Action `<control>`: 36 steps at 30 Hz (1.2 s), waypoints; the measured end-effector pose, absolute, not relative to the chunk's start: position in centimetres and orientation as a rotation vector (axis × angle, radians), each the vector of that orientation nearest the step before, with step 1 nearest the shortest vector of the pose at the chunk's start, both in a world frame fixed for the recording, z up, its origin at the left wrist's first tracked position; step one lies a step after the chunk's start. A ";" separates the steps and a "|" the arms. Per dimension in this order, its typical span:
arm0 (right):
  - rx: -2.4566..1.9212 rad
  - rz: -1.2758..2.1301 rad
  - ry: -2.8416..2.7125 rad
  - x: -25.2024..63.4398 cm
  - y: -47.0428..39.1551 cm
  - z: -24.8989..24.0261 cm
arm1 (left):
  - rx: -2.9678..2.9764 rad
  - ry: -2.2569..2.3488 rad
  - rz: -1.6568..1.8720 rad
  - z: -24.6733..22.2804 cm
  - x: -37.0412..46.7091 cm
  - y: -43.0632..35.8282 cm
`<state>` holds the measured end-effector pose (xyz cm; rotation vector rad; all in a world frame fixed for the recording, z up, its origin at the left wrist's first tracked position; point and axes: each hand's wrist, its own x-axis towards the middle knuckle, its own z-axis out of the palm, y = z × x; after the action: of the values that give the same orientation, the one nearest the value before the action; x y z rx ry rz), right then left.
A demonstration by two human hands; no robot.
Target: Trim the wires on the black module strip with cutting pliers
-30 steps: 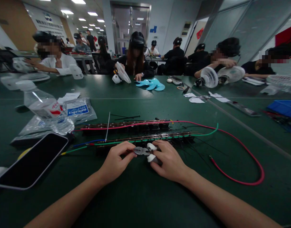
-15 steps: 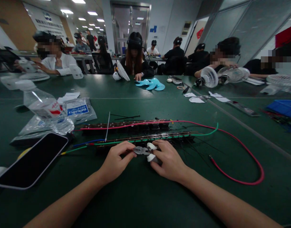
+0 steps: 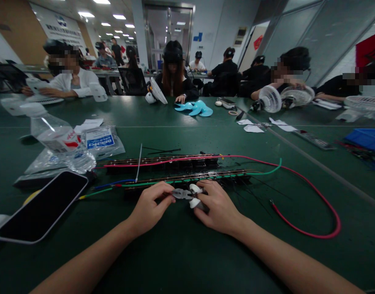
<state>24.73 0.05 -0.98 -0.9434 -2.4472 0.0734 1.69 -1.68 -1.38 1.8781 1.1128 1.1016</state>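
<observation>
White-handled pliers (image 3: 195, 197) are gripped by my right hand (image 3: 219, 207), jaws pointing left. My left hand (image 3: 152, 207) pinches at the tip of the jaws; whether it holds the jaws or something small there is hidden. Just beyond both hands lies a long dark strip with a green wire (image 3: 175, 181) along it. Behind it is a second dark strip (image 3: 199, 162) with a red cable (image 3: 316, 185) that loops round to the right. A pale zip tie (image 3: 139, 162) stands up from the near strip's left part, by a blue wire (image 3: 114, 185).
On the left of the green table (image 3: 187, 261) are a phone (image 3: 43, 208), a plastic bottle (image 3: 57, 141) and a plastic bag (image 3: 103, 141). Across it lie blue fan blades (image 3: 195, 108), fan parts (image 3: 269, 99) and a blue tray (image 3: 367, 139). People sit opposite.
My hands and the pliers have hardly moved. Opposite, the hand near the blue blades has shifted slightly right, and the person at far left has lowered a white fan part.
</observation>
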 end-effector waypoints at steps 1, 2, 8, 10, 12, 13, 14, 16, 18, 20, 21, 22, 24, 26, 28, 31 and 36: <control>-0.945 0.071 -2.449 24.7 0.0 -1.0 | 1.881 1.115 1.101 -1.4 1.7 -1.7; -0.947 0.070 -2.450 24.7 0.0 -0.9 | 1.884 1.114 1.100 -1.4 1.7 -1.7; -0.950 0.064 -2.450 24.8 0.0 -1.0 | 1.895 1.113 1.106 -1.6 1.6 -1.7; -0.948 0.056 -2.457 24.8 0.1 -1.1 | 1.901 1.110 1.112 -1.7 1.6 -1.7; -0.945 0.050 -2.460 24.9 0.1 -1.3 | 1.907 1.108 1.118 -1.7 1.6 -1.7; -0.943 0.049 -2.458 24.9 0.2 -1.4 | 1.912 1.107 1.116 -1.7 1.6 -1.7; -0.941 0.048 -2.455 24.9 0.2 -1.5 | 1.916 1.108 1.113 -1.8 1.5 -1.6; -0.935 0.040 -2.444 24.9 0.2 -1.7 | 1.922 1.107 1.114 -1.8 1.5 -1.6; -0.929 0.019 -2.437 24.9 0.3 -1.7 | 1.924 1.101 1.118 -1.8 1.5 -1.6; -0.926 -0.005 -2.436 24.8 0.2 -1.7 | 1.923 1.091 1.123 -1.8 1.5 -1.6; -0.929 -0.016 -2.438 24.7 0.1 -1.6 | 1.925 1.086 1.126 -1.7 1.5 -1.6; -0.934 -0.026 -2.442 24.7 0.1 -1.6 | 1.928 1.082 1.128 -1.7 1.5 -1.6; -0.948 -0.045 -2.457 24.6 -0.1 -1.4 | 1.941 1.076 1.131 -1.7 1.6 -1.6; -0.962 -0.060 -2.478 24.6 -0.2 -1.2 | 1.957 1.076 1.133 -1.7 1.5 -1.6; -0.975 -0.074 -2.495 24.5 -0.3 -1.2 | 1.965 1.077 1.138 -1.6 1.5 -1.6; -1.004 -0.130 -2.511 24.6 -0.1 -1.5 | 1.971 1.077 1.131 -1.6 1.5 -1.6; -1.002 -0.215 -2.512 24.7 0.3 -2.1 | 1.978 1.073 1.121 -1.7 1.4 -1.6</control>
<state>24.74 0.30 -2.14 -1.0021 -2.5122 -0.2149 1.43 -1.59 -1.67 1.9779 1.0726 1.1207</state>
